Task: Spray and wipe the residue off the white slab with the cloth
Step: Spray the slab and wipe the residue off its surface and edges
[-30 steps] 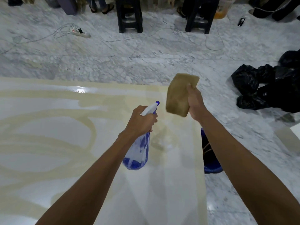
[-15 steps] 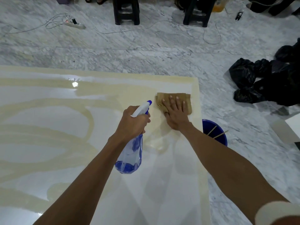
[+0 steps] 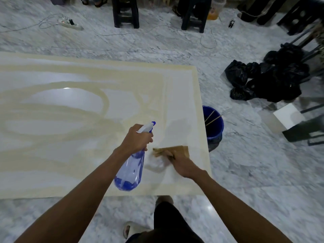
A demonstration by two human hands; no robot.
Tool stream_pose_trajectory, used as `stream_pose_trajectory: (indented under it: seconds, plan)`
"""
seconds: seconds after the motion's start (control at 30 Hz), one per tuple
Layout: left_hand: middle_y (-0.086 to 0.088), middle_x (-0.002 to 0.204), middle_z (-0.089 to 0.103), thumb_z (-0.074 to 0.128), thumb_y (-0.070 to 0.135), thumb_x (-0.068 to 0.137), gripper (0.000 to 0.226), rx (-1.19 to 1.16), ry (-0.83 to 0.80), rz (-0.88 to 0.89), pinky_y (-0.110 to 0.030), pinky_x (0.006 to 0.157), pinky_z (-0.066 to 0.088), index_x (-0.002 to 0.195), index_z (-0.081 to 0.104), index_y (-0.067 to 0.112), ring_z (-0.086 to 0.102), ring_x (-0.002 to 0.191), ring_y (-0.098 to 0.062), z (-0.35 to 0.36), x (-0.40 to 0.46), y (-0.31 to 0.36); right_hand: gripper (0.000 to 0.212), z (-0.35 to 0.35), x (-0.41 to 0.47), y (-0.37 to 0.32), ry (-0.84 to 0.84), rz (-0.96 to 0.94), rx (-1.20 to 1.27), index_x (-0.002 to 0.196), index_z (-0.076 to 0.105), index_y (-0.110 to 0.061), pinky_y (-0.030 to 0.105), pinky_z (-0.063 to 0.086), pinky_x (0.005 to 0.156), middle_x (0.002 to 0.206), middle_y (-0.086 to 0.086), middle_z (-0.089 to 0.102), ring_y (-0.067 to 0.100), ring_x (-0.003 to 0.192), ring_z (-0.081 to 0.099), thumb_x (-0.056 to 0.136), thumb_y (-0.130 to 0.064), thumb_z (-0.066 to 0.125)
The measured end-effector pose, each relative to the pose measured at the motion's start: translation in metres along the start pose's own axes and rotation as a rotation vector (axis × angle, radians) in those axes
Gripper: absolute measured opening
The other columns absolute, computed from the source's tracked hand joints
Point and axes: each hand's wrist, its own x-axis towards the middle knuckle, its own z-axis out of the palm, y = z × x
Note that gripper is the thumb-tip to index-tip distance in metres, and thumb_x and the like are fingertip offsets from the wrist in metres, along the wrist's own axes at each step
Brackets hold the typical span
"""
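Slab: the white slab (image 3: 73, 141) fills the left and middle of the frame, and tan residue (image 3: 105, 102) lies on it in wide loops and along its edges
Cloth: the tan cloth (image 3: 172, 150) lies flat on the slab near its lower right corner, close to the right edge
Right hand: the right hand (image 3: 182, 164) presses on the cloth; it is blurred, so I cannot tell how the fingers lie
Left hand: the left hand (image 3: 137, 140) is curled round the neck of the spray bottle (image 3: 130, 170) and holds it above the slab, nozzle toward the upper right
Risk, smearing: I think the cloth already looks as tan as the residue, so it may spread dirt back on the clean strip
Risk, edge: the cloth is near the right edge, just above the blue bucket (image 3: 214, 126), and a long stroke could push it off
Risk, floor: spray falling on the marble floor (image 3: 245, 181) beside the person's sandal (image 3: 128, 229) may make it slippery
Risk, coverage: most of the residue in the left of the frame is not yet wiped, so it may dry there
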Motion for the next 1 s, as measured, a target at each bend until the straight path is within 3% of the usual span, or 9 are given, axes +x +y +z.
stream_pose_trajectory:
  seconds: [0.1,0.23,0.33,0.4,0.43,0.47,0.53,0.63,1.0]
  plan:
    - [-0.018,0.083,0.073,0.057,0.021,0.094,0.027,0.017,0.039,0.043,-0.027,0.049,0.051,0.081,0.067,0.001,0.054,0.044,-0.017,-0.010,0.011,0.012,0.030,-0.070,0.019,-0.035,0.238,0.054,0.263,0.126,0.058,-0.019,0.038,0.049,0.092,0.116,0.006,0.064,0.024,0.105,0.061,0.107,-0.033,0.040]
    - [-0.014,0.078,0.069,0.055,0.026,0.100,0.036,-0.002,0.106,0.109,-0.028,0.050,0.051,0.075,0.062,0.003,0.052,0.041,-0.013,-0.032,0.052,0.046,0.036,-0.184,0.097,-0.082,0.385,-0.013,0.288,0.137,0.052,-0.011,0.030,0.041,0.087,0.126,0.004,0.062,0.024,0.113,0.059,0.109,-0.027,0.038]
    - [-0.019,0.082,0.071,0.056,0.020,0.099,0.030,0.006,0.151,0.137,-0.024,0.047,0.050,0.078,0.065,-0.001,0.052,0.040,-0.010,-0.048,0.087,0.066,0.040,-0.241,0.190,-0.093,0.485,-0.155,0.007,0.135,0.053,-0.027,0.038,0.047,0.092,0.128,-0.015,0.060,0.021,0.111,0.063,0.106,-0.031,0.026]
    - [-0.026,0.086,0.071,0.055,0.013,0.097,0.026,0.015,0.194,0.166,-0.022,0.046,0.050,0.086,0.066,-0.008,0.054,0.048,-0.016,-0.057,0.109,0.073,0.054,-0.261,0.261,-0.090,0.506,-0.121,-0.209,0.138,0.047,-0.032,0.049,0.055,0.080,0.124,-0.004,0.068,0.028,0.089,0.068,0.099,-0.042,0.012]
    - [-0.027,0.088,0.071,0.055,0.011,0.097,0.024,0.021,0.213,0.177,-0.021,0.046,0.050,0.090,0.066,-0.010,0.054,0.050,-0.017,-0.060,0.117,0.075,0.055,-0.264,0.293,-0.087,0.487,-0.072,-0.302,0.144,0.042,-0.029,0.050,0.055,0.081,0.131,0.003,0.064,0.033,0.092,0.068,0.100,-0.043,0.012]
    - [-0.026,0.090,0.072,0.054,0.009,0.097,0.023,0.024,0.228,0.183,-0.021,0.046,0.050,0.091,0.066,-0.010,0.055,0.050,-0.015,-0.062,0.123,0.077,0.052,-0.262,0.321,-0.082,0.423,-0.056,-0.396,0.151,0.034,-0.025,0.052,0.052,0.092,0.146,0.010,0.053,0.037,0.110,0.063,0.104,-0.039,0.019]
    - [-0.023,0.090,0.073,0.053,0.005,0.094,0.019,0.018,0.244,0.171,-0.023,0.047,0.052,0.089,0.066,-0.006,0.055,0.043,-0.005,-0.066,0.135,0.075,0.056,-0.241,0.356,-0.068,0.241,-0.006,-0.555,0.160,0.010,-0.023,0.055,0.025,0.119,0.167,0.011,0.011,0.038,0.148,0.027,0.107,-0.036,0.024]
    - [-0.019,0.089,0.074,0.051,0.001,0.090,0.017,0.001,0.236,0.146,-0.027,0.051,0.054,0.086,0.067,-0.003,0.054,0.038,-0.003,-0.069,0.141,0.069,0.060,-0.200,0.367,-0.048,0.218,0.087,-0.644,0.158,-0.011,-0.030,0.057,-0.010,0.121,0.167,0.003,-0.019,0.032,0.153,-0.016,0.106,-0.046,0.016]
    - [-0.023,0.086,0.073,0.055,0.020,0.097,0.032,-0.010,0.187,0.122,-0.024,0.047,0.050,0.085,0.064,-0.009,0.050,0.038,-0.009,-0.064,0.046,0.021,0.062,-0.043,0.187,-0.040,0.200,0.050,-0.637,0.158,-0.009,-0.034,0.059,-0.010,0.120,0.167,0.004,-0.017,0.033,0.153,-0.015,0.106,-0.045,0.023]
